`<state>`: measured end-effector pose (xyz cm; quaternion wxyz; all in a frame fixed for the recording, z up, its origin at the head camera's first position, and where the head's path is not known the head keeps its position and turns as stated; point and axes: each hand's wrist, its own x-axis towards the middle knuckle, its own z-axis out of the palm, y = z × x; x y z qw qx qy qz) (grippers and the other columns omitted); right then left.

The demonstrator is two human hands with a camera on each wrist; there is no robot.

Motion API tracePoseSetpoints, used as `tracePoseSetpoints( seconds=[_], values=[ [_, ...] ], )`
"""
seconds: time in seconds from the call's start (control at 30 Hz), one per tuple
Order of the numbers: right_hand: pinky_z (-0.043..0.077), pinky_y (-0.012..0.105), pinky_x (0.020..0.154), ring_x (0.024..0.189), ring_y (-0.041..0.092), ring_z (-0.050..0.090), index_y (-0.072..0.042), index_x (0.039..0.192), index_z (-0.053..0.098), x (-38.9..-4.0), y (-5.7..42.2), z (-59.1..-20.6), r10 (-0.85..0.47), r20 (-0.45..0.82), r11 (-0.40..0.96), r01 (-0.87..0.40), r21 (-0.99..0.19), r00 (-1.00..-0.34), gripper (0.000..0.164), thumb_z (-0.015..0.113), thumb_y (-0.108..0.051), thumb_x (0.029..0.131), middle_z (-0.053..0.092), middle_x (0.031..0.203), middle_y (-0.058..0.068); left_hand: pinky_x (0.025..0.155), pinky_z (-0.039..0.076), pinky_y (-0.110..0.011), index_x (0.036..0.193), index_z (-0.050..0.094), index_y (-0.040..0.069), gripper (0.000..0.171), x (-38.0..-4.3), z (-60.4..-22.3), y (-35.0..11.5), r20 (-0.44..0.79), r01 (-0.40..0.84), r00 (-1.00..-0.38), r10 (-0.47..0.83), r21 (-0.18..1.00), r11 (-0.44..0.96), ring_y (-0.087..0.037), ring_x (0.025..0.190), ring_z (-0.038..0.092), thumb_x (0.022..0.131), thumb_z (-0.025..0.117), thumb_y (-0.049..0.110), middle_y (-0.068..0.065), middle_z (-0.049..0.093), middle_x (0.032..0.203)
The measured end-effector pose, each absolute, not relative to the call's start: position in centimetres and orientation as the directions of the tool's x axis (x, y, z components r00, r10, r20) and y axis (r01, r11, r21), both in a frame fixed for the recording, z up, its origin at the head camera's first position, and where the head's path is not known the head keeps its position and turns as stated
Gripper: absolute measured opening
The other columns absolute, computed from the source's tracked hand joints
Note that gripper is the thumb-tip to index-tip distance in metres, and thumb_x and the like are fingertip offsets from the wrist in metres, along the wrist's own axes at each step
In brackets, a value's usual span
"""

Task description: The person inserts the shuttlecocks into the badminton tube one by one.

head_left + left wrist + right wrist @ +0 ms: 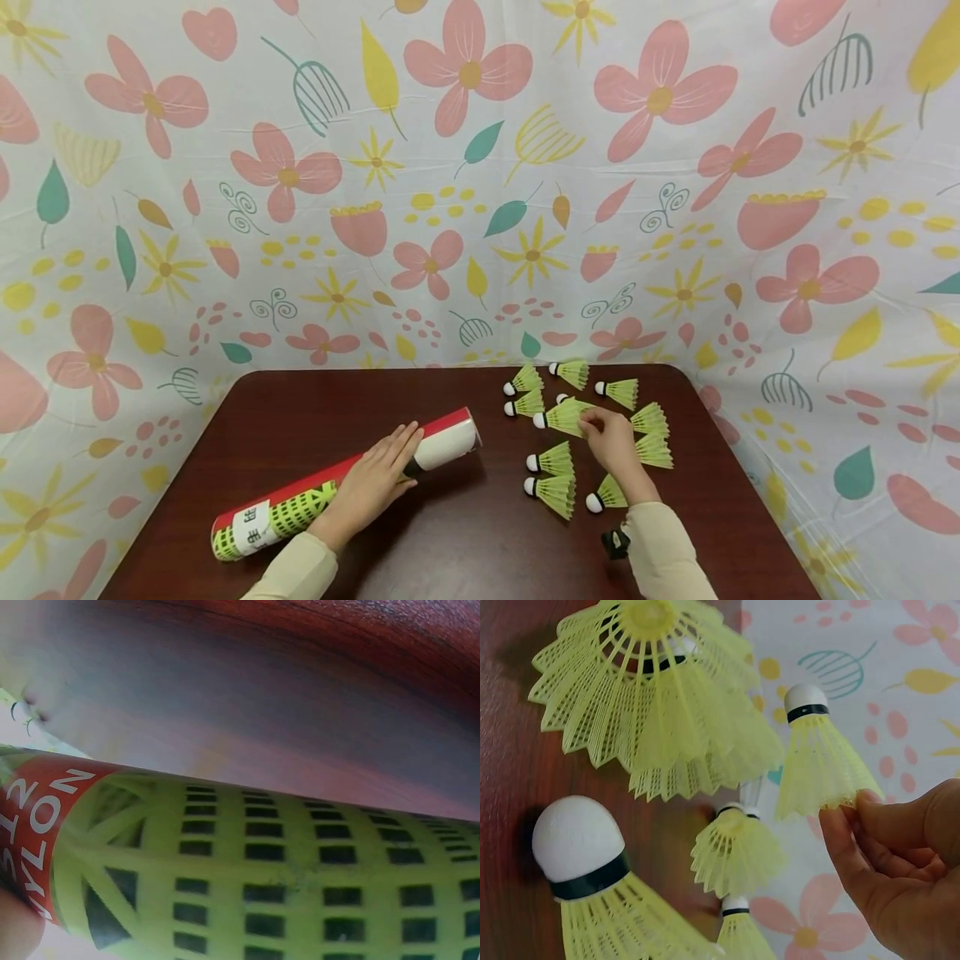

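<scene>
A shuttlecock tube (442,446) in red, white and yellow-green lies slantwise on the table's left side. My left hand (375,475) rests across its middle with straight fingers, the thumb on the near side. In the left wrist view the tube (285,877) shows a green grid and a red band with lettering. My right hand (611,446) pinches one yellow shuttlecock (564,417) by its skirt edge, cork pointing left. The right wrist view shows this shuttlecock (821,754) held between thumb and fingers, clear of the others.
Several more yellow shuttlecocks with white corks lie around the right hand, among them a shuttlecock (553,492) in front and a shuttlecock (618,392) behind. The dark brown table (450,550) ends at a flower-patterned cloth (465,208) hanging behind.
</scene>
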<state>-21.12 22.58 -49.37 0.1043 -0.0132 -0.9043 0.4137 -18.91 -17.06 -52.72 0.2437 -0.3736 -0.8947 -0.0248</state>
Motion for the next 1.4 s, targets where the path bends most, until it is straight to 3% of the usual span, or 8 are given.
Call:
tracePoseSetpoints(
  seconds=[0.3, 0.77, 1.03, 1.4],
  values=[
    [0.052, 0.034, 0.063, 0.079, 0.026, 0.064, 0.002, 0.100, 0.068, -21.1, 21.2, -49.0, 0.072, 0.204, 0.622, -0.116, -0.775, -0.976, 0.013, 0.059, -0.004, 0.094, 0.067, 0.087, 0.012, 0.106, 0.040, -0.040, 0.148, 0.035, 0.003, 0.085, -18.9, -52.7, -16.9, 0.445, 0.681, -0.606, 0.659, -0.138, 0.719, -0.027, 0.136, 0.040, 0.081, 0.078, 0.031, -0.014, 0.038, 0.150],
    [0.052, 0.031, 0.062, 0.074, 0.024, 0.064, -0.002, 0.091, 0.070, -21.0, 18.3, -48.7, -0.009, 0.307, 0.600, -0.250, -0.760, -0.952, 0.006, 0.065, -0.001, 0.089, 0.068, 0.080, 0.007, 0.105, 0.041, -0.040, 0.146, 0.038, 0.001, 0.084, -19.1, -52.5, -16.4, 0.477, 0.697, -0.568, 0.671, -0.154, 0.700, -0.030, 0.132, 0.045, 0.079, 0.079, 0.031, -0.016, 0.042, 0.147],
    [0.053, 0.029, 0.065, 0.077, 0.017, 0.064, -0.007, 0.090, 0.070, -20.9, 16.7, -48.9, -0.043, 0.254, 0.565, -0.233, -0.792, -0.966, 0.007, 0.064, -0.004, 0.091, 0.067, 0.082, 0.002, 0.106, 0.040, -0.038, 0.148, 0.036, 0.003, 0.083, -18.9, -52.5, -16.2, 0.460, 0.687, -0.587, 0.666, -0.153, 0.711, -0.027, 0.135, 0.042, 0.082, 0.077, 0.033, -0.013, 0.037, 0.151],
    [0.052, 0.030, 0.065, 0.074, 0.017, 0.065, -0.006, 0.089, 0.072, -20.7, 14.7, -48.6, -0.076, 0.321, 0.572, -0.305, -0.761, -0.944, 0.006, 0.067, -0.003, 0.087, 0.069, 0.081, 0.002, 0.106, 0.040, -0.040, 0.147, 0.037, 0.003, 0.083, -18.8, -52.4, -15.9, 0.460, 0.700, -0.590, 0.663, -0.118, 0.705, -0.028, 0.135, 0.041, 0.080, 0.079, 0.030, -0.014, 0.038, 0.150]
  ],
)
